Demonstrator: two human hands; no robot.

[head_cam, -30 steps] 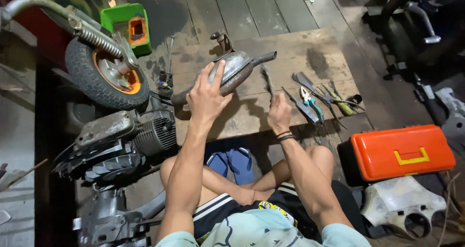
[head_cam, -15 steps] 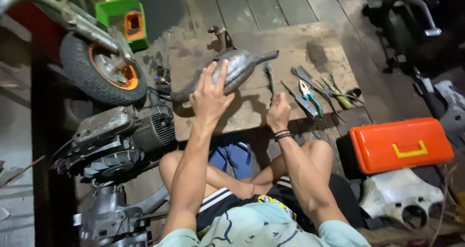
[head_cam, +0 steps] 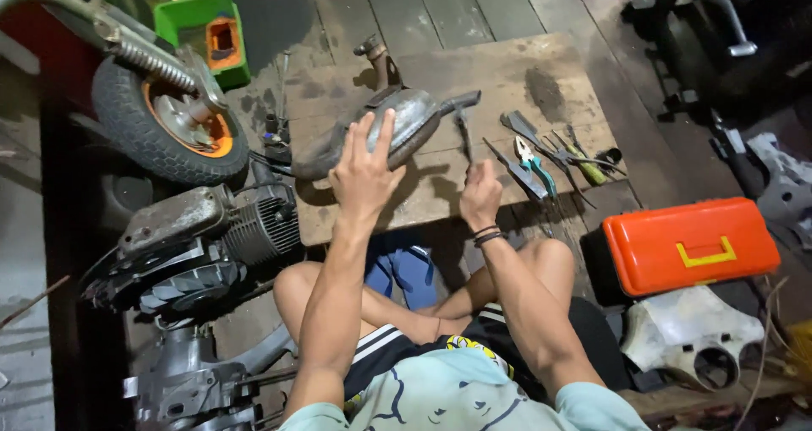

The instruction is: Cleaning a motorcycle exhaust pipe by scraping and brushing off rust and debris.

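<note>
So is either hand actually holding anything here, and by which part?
The left hand lies spread on the grey exhaust muffler, on its rounded body, steadying rather than gripping. The right hand is loosely closed; whether it holds anything cannot be told.

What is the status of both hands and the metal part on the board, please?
Left hand open, resting on grey exhaust muffler. Right hand loosely closed, apparently empty. Pliers beside it on wooden board.

I see a dark wooden plank floor (head_cam: 474, 8), worn and stained. A low board platform (head_cam: 524, 76) lies on it, pale with a dark oily patch. Light falls from above on the middle; the edges sink into shadow. At left, a red panel (head_cam: 34, 42) in gloom. No walls or windows show clearly.
</note>
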